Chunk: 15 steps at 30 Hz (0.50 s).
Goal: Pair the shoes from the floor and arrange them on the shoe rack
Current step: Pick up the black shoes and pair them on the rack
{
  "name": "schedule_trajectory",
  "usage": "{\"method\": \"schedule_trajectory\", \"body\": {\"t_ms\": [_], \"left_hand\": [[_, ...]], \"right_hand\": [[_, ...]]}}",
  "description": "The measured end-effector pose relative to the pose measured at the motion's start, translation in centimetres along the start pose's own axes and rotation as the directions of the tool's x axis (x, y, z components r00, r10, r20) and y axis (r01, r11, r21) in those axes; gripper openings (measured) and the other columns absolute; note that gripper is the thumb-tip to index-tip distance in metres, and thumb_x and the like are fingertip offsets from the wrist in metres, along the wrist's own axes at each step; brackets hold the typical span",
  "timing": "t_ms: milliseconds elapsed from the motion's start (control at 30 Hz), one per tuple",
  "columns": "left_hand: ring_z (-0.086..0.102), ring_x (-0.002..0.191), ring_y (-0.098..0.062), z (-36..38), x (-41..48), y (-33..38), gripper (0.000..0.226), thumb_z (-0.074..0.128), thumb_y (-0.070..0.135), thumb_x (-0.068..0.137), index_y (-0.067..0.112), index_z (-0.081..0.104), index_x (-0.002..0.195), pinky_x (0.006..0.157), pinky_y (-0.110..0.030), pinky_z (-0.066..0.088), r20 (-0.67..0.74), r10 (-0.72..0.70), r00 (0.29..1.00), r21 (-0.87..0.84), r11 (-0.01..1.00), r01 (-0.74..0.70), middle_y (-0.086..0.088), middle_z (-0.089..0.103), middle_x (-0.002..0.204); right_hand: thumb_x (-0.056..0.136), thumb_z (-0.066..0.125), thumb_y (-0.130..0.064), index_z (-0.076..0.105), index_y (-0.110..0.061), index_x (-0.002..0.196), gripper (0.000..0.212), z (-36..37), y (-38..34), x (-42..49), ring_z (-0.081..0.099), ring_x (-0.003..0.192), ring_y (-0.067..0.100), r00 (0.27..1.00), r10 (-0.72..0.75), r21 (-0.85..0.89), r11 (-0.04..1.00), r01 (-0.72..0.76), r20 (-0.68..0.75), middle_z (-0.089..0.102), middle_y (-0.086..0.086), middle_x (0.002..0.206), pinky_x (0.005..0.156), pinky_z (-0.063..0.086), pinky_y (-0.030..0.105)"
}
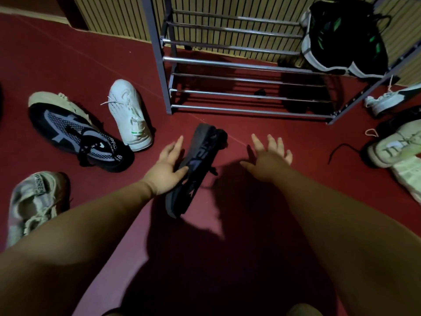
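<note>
My left hand (167,165) grips a dark grey shoe (196,165) by its side, holding it on edge above the red floor in front of the metal shoe rack (227,62). My right hand (268,153) hovers to the right of that shoe with fingers spread, holding nothing. A black pair with green accents (341,37) sits on the rack's upper right. On the floor to the left lie a black-and-grey knit shoe (79,137), a white shoe (129,115), a beige shoe (57,101) partly under the knit one, and a grey-white shoe (32,201).
More shoes lie on the floor at the right: a white sneaker (391,99) beside the rack's leg, a pale green one (396,147) and another light sole (410,176) below it. A slatted wall (118,17) stands behind the rack.
</note>
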<state>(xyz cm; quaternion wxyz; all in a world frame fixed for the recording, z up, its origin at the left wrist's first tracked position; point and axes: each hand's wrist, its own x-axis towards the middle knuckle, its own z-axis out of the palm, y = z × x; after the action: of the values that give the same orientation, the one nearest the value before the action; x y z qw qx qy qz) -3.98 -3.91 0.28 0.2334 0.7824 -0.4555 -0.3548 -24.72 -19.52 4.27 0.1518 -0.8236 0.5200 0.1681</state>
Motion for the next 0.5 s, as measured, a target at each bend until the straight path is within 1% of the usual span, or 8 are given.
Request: {"method": "schedule_trajectory", "body": {"t_ms": [67, 133, 167, 233, 267, 333, 400, 500], "left_hand": [[0.015, 0.144, -0.024, -0.9, -0.2, 0.0, 0.072, 0.047, 0.009, 0.093, 0.025, 0.006, 0.151, 0.112, -0.025, 0.013, -0.151, 0.105, 0.983, 0.111, 0.99, -0.088, -0.011, 0.01, 0.156], [0.019, 0.142, -0.029, -1.1, -0.4, -0.6, 0.065, 0.047, 0.015, 0.095, 0.02, 0.013, 0.151, 0.116, -0.031, 0.016, -0.196, 0.091, 0.976, 0.136, 0.989, -0.065, -0.013, 0.015, 0.155], [0.018, 0.142, -0.031, -0.9, -0.6, -1.0, 0.066, 0.048, 0.024, 0.096, 0.02, 0.011, 0.151, 0.117, -0.034, 0.016, -0.167, 0.028, 0.986, 0.136, 0.991, -0.005, -0.014, 0.013, 0.155], [0.011, 0.143, -0.036, -0.2, -1.2, -1.7, 0.084, 0.054, 0.045, 0.09, 0.026, -0.002, 0.151, 0.117, -0.039, 0.015, -0.03, -0.16, 0.987, 0.232, 0.959, 0.163, -0.015, -0.002, 0.157], [0.006, 0.144, -0.038, 0.2, -1.5, -2.1, 0.095, 0.057, 0.052, 0.085, 0.031, -0.01, 0.149, 0.117, -0.041, 0.015, 0.038, -0.248, 0.968, 0.327, 0.918, 0.223, -0.015, -0.011, 0.157], [-0.002, 0.144, -0.038, 0.6, -2.2, -2.7, 0.109, 0.063, 0.059, 0.078, 0.036, -0.02, 0.146, 0.117, -0.043, 0.013, 0.1, -0.372, 0.923, 0.479, 0.831, 0.283, -0.013, -0.024, 0.154], [-0.005, 0.144, -0.037, 0.6, -2.5, -3.3, 0.115, 0.066, 0.061, 0.074, 0.038, -0.022, 0.144, 0.116, -0.044, 0.013, 0.105, -0.421, 0.901, 0.53, 0.791, 0.307, -0.013, -0.026, 0.154], [0.0, 0.143, -0.037, 0.6, -2.6, -3.6, 0.12, 0.068, 0.063, 0.07, 0.035, -0.021, 0.145, 0.115, -0.042, 0.014, 0.122, -0.358, 0.926, 0.578, 0.784, 0.227, -0.016, -0.014, 0.155]], "right_hand": [[0.087, 0.049, -0.06, -0.004, -0.039, 0.149, 0.085, 0.1, -0.4, -0.1, -0.014, 0.145, 0.03, 1.0, -0.018, -0.013, 1.0, 0.018, -0.008, -0.011, 0.006, 0.159, 0.114, 0.001, 0.053], [0.086, 0.049, -0.06, -0.004, -0.039, 0.149, 0.084, 0.1, -1.0, -0.1, -0.013, 0.145, 0.03, 0.999, -0.035, -0.025, 0.999, 0.035, -0.008, -0.011, 0.006, 0.159, 0.115, 0.002, 0.053], [0.087, 0.05, -0.06, -0.004, -0.039, 0.149, 0.084, 0.1, -1.2, -0.2, -0.013, 0.145, 0.03, 0.999, -0.041, -0.029, 0.999, 0.041, -0.004, -0.011, 0.006, 0.159, 0.115, 0.002, 0.053], [0.087, 0.05, -0.06, -0.004, -0.04, 0.148, 0.084, 0.1, -1.8, -0.2, -0.014, 0.145, 0.029, 0.999, -0.05, -0.033, 0.998, 0.05, 0.003, -0.012, 0.006, 0.159, 0.115, 0.002, 0.052], [0.087, 0.05, -0.06, -0.004, -0.04, 0.148, 0.084, 0.1, -2.0, -0.1, -0.014, 0.145, 0.029, 0.999, -0.054, -0.034, 0.998, 0.054, 0.005, -0.012, 0.006, 0.159, 0.115, 0.001, 0.052], [0.087, 0.049, -0.06, -0.005, -0.04, 0.148, 0.084, 0.1, -2.5, -0.1, -0.013, 0.145, 0.029, 0.998, -0.062, -0.036, 0.997, 0.062, 0.011, -0.011, 0.006, 0.159, 0.115, 0.002, 0.052], [0.087, 0.049, -0.061, -0.004, -0.039, 0.148, 0.084, 0.3, -2.8, -0.1, -0.011, 0.145, 0.029, 0.997, -0.075, -0.042, 0.996, 0.076, 0.013, -0.01, 0.006, 0.159, 0.115, 0.004, 0.052], [0.086, 0.048, -0.062, -0.003, -0.038, 0.149, 0.084, 0.8, -3.2, -0.1, -0.008, 0.145, 0.03, 0.995, -0.103, -0.055, 0.993, 0.103, 0.007, -0.007, 0.008, 0.159, 0.115, 0.007, 0.052]]}}
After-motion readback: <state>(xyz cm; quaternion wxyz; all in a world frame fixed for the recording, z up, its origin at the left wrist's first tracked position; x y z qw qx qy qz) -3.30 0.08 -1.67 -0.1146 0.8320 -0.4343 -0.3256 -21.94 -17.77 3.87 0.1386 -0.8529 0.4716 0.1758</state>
